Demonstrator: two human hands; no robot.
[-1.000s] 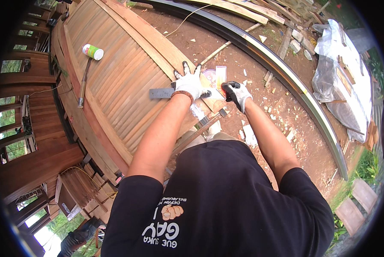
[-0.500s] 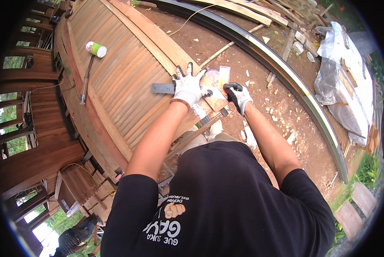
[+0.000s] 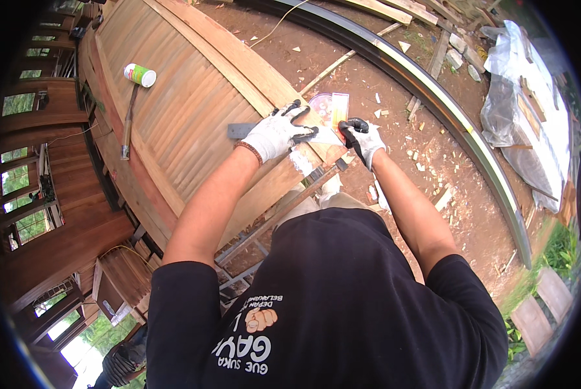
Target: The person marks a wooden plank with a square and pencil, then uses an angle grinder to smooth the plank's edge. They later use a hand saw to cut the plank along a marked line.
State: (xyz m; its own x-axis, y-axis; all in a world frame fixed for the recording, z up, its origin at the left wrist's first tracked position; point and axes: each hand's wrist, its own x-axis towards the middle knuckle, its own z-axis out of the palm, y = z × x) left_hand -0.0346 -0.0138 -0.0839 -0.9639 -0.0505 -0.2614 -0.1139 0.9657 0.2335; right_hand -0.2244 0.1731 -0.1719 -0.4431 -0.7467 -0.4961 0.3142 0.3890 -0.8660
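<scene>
My left hand (image 3: 271, 134), in a white glove with black-tipped fingers, lies palm down with fingers apart on the wooden panel (image 3: 174, 97) at its near right corner, over a grey metal straightedge (image 3: 240, 130). Just right of it is a flat printed sheet or packet (image 3: 339, 107), purple, white and orange, on the corner. My right hand (image 3: 360, 139), gloved the same, is closed at that sheet's right side, with a small orange bit at its fingertips; I cannot make out what it grips. Below the corner are a wooden bar with metal fittings (image 3: 326, 175) and some white material (image 3: 301, 162).
A green-white cylinder (image 3: 140, 75) and long-handled tool (image 3: 128, 126) lie on the panel. A long dark beam (image 3: 420, 78) curves along the chip-strewn ground (image 3: 426, 194). Stacked planks (image 3: 381, 11) and a plastic-covered pile (image 3: 523, 117) lie rightward; a wooden structure (image 3: 63, 168) and another person (image 3: 118, 363) are left.
My left hand has shifted left and slightly down, its fingers now angled more to the right and less widely spread. My right hand stays by the sheet, closed.
</scene>
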